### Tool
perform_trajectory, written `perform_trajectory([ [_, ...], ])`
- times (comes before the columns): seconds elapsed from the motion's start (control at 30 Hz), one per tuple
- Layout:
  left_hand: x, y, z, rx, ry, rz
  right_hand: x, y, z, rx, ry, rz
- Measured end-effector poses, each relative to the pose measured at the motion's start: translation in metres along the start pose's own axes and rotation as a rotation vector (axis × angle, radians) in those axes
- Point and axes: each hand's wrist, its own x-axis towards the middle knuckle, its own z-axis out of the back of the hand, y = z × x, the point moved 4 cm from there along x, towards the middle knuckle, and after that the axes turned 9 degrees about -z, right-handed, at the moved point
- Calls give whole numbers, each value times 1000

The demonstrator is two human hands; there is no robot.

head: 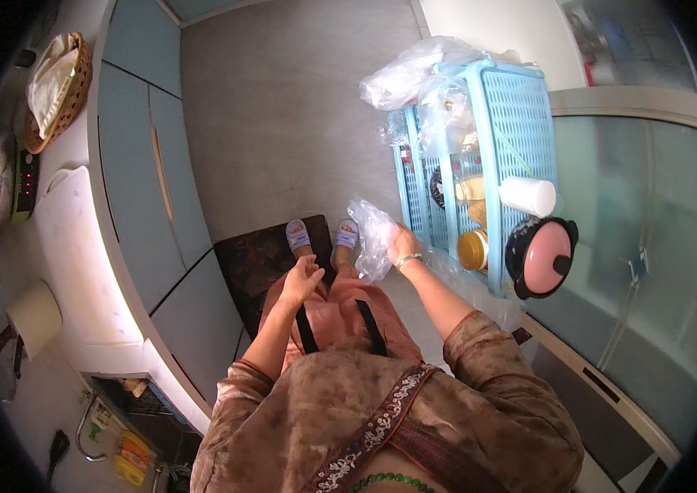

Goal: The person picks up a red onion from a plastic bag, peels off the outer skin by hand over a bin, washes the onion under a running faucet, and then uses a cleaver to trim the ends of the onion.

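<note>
My right hand [405,244], with a bangle at the wrist, grips a clear plastic bag [375,237] above the floor, beside a light blue plastic shelf rack [521,117]. Nothing shows in my left hand [304,278], which hangs in front of my legs with its fingers loosely bent. Bags of clear plastic [407,65] lie over the far end of the rack. A gold-lidded jar [473,250] stands inside it at the near end. On its top are a white roll or cup [528,196] and a black pot with a pink lid [543,257].
At left runs a counter with blue cabinets [132,154], holding a woven basket [74,101], a white cutting board [89,265] and a sink with a curved faucet [83,434]. A dark mat [250,265] lies under my feet. Frosted glass doors [607,234] stand at right.
</note>
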Motion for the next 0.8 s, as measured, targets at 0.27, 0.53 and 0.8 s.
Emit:
perform_trajectory([
  [0.27, -7, 51, -45, -39, 6, 83, 99, -45, -45, -476, 157, 147],
  [0.53, 26, 98, -93, -102, 46, 145, 200, -71, -64, -566, 71, -37],
  [0.8, 82, 143, -142, -125, 72, 38, 356, -173, -56, -625, -395, -240],
])
